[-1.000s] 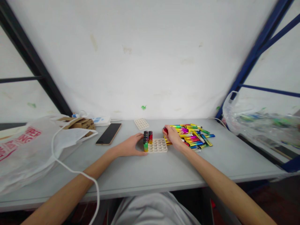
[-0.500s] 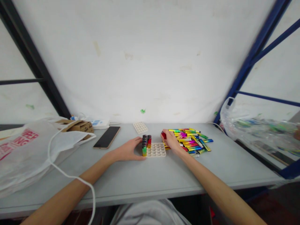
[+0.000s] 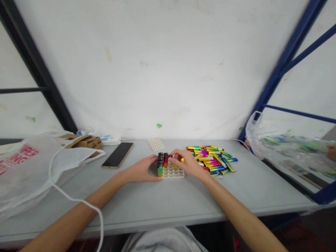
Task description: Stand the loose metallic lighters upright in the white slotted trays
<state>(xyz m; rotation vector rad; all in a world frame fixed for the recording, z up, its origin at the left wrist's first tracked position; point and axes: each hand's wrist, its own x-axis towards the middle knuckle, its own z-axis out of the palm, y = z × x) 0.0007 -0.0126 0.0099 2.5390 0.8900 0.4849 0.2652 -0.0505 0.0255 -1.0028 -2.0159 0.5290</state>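
Lighters point(image 3: 212, 162) on grey table point(image 3: 168, 201), white wall point(image 3: 168, 84)

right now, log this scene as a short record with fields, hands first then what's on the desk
left hand: thumb and fingertips spread around the left end of the tray; firmness of grip unclear
right hand: over the tray, holding a lighter, partly hidden
standing lighters: a row along the tray's left edge
loose lighters: multicoloured pile, right of the tray
second tray: behind, near the wall
phone: lying flat, left of the tray, screen dark
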